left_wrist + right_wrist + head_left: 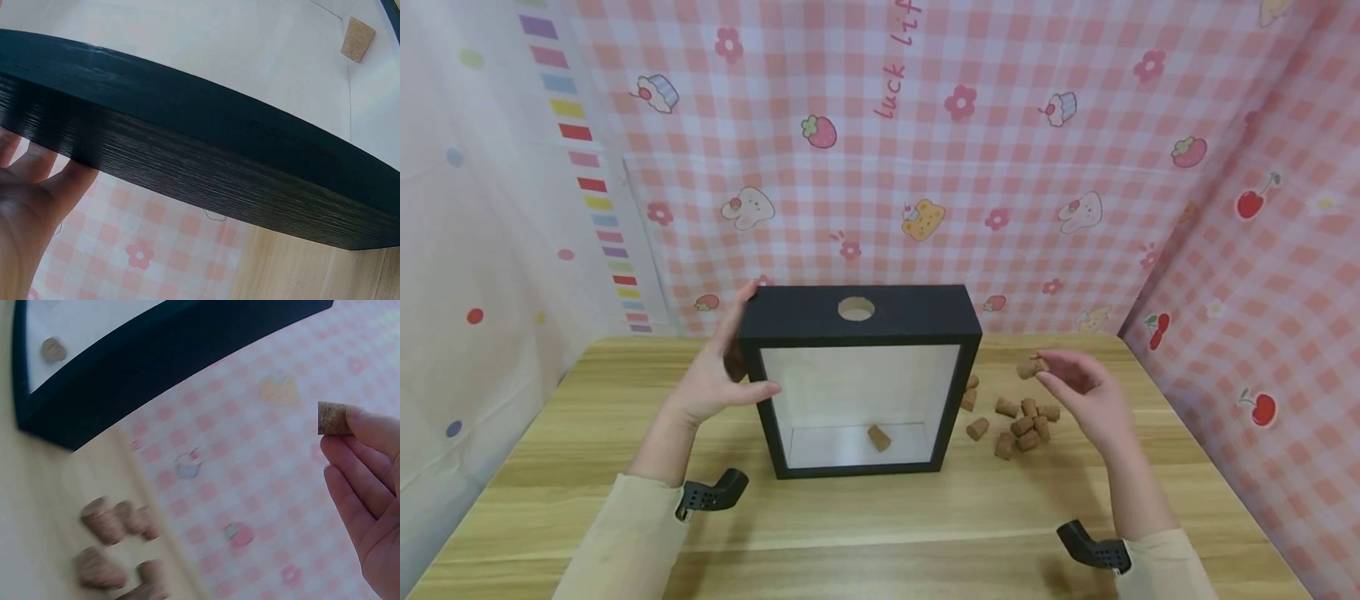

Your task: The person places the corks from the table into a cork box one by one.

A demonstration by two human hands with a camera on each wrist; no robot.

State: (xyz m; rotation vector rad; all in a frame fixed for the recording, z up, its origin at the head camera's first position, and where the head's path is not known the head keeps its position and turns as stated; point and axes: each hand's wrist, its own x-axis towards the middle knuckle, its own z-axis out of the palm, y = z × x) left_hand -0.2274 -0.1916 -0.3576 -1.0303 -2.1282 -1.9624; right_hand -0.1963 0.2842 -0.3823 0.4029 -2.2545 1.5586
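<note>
A black box frame [917,312] with a clear or open front and white inside stands upright on the table. Its top edge has a round hole [856,309]. One cork [879,438] lies at the bottom inside it. My left hand [711,385] grips the box's left side, thumb on the front edge and fingers reaching behind. In the right wrist view, my right hand [375,487] pinches a tapered cork [332,419] between thumb and fingertips. That hand is above the table, right of the box and over a group of loose corks [1022,426].
The wooden table [865,533] runs back to a pink checked cloth [880,183] hanging behind the box. Another checked cloth [1247,300] hangs at the right and a white dotted one [497,250] at the left. A few corks [969,400] lie close by the box's right side.
</note>
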